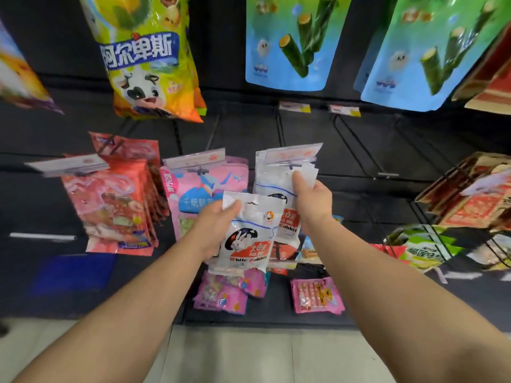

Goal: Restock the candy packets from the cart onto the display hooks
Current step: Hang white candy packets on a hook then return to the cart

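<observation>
My left hand (214, 226) grips a white White Rabbit candy packet (249, 236) by its upper left corner, held upright in front of the display. My right hand (311, 197) pinches the top of the white candy packets hanging on the display hook (297, 164), thumb on the front packet (276, 178). The held packet overlaps the lower part of the hanging ones. The cart is not in view.
Pink packets (199, 194) and red packets (116, 205) hang on hooks to the left. Bare wire hooks (359, 145) stick out to the right. Large green and blue bags (290, 42) hang above. Pink packets (318, 295) lie on the bottom shelf; boxes (470, 194) at right.
</observation>
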Available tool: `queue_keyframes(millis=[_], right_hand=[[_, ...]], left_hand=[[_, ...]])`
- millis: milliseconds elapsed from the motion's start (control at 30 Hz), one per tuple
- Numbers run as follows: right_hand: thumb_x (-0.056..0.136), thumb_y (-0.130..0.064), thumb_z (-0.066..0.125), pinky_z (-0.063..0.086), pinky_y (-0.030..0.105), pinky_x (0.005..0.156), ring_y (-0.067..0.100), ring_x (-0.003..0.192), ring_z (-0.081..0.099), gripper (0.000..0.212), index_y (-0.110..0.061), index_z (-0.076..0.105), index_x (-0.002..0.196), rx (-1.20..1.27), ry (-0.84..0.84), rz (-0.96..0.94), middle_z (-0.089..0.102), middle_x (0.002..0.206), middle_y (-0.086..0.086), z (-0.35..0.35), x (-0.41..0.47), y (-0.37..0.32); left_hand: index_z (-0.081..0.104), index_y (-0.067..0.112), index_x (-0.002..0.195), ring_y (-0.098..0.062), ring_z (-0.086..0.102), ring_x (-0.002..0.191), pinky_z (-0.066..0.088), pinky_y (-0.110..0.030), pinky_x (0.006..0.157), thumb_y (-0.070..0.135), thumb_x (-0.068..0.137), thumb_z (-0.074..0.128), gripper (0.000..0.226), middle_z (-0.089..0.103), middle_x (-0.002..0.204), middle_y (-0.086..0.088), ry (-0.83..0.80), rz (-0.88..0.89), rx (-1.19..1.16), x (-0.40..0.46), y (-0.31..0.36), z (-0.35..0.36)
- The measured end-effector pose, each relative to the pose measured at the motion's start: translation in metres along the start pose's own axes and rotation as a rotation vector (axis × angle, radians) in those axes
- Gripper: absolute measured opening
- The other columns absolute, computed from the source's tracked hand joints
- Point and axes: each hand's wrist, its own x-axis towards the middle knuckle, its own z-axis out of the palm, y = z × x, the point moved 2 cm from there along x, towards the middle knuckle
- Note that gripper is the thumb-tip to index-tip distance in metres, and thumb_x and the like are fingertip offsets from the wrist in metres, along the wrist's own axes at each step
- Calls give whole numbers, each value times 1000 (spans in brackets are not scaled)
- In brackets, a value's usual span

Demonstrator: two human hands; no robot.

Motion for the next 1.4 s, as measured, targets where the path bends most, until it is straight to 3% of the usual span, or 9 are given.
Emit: queue_keyframes(millis=[133, 300, 533, 700, 800, 900, 1067, 1300, 1400], right_hand=[[95, -37, 60, 60, 32, 65, 16, 72, 70, 23, -18, 65, 84, -59, 13, -43, 72, 82, 0, -3, 0, -2], [92, -34, 60, 50, 32, 60, 15, 63, 58, 28, -21, 57, 68, -87, 50, -81, 62, 66, -2, 0, 3, -7], [95, -35, 57, 42, 25, 53, 15, 58, 51, 34, -16, 54, 67, -181, 84, -49, 57, 64, 0, 3, 10, -13], [92, -47, 62, 53, 31, 67, 13, 72, 62, 27, -22, 63, 84, -217, 62, 3, 66, 79, -4, -1, 13, -9], [87, -47, 67, 52, 35, 72, 12, 74, 59, 34, -19, 56, 101, -228, 154, -20, 66, 95, -1, -11, 12, -3], [89, -46, 63, 51, 40, 73, 15, 71, 54, 29, -21, 49, 89, -186, 269, -106, 59, 90, 0, -21, 3, 2], [94, -42, 62, 55, 27, 64, 17, 83, 72, 28, -15, 68, 98, -27, -222, -27, 75, 93, -1, -16, -10, 4], [90, -27, 71, 62, 44, 76, 30, 87, 74, 12, -15, 72, 91, 3, -161, -36, 77, 90, 8, -10, 5, -15], [90, -26, 71, 61, 36, 67, 25, 78, 74, 12, -15, 71, 91, 14, -113, -5, 75, 83, 5, -8, 9, -14]], left_hand=[[70, 18, 106, -31, 72, 98, 56, -56, 91, 38, 98, 60, 24, 77, 102, -10, -8, -17, 9, 0, -2, 8], [69, 17, 103, -31, 73, 96, 57, -53, 90, 34, 100, 58, 21, 77, 100, -10, 0, -20, 16, 3, -4, 13], [68, 16, 104, -30, 74, 92, 60, -43, 80, 29, 102, 55, 19, 77, 101, -12, -12, -23, -16, 1, -3, 14], [70, 20, 104, -31, 74, 95, 58, -49, 88, 33, 101, 56, 19, 77, 101, -10, 3, -8, 24, 3, -2, 12], [70, 23, 101, -31, 73, 96, 57, -54, 90, 37, 100, 57, 20, 77, 101, -9, 6, -1, 42, 5, 2, 14], [69, 23, 98, -30, 73, 97, 56, -54, 91, 35, 101, 56, 18, 77, 102, -9, 1, 13, 42, 6, 7, 24], [67, 27, 100, -24, 72, 99, 57, -49, 92, 32, 102, 54, 14, 75, 107, -4, -10, 68, 21, 9, 22, 51], [67, 26, 95, -21, 74, 85, 61, -40, 78, 28, 98, 62, 6, 76, 91, 1, 51, 66, -48, 19, 43, 71], [66, 25, 99, -17, 73, 83, 61, -33, 72, 22, 91, 72, 10, 74, 92, 3, 87, 61, 18, 23, 49, 74]])
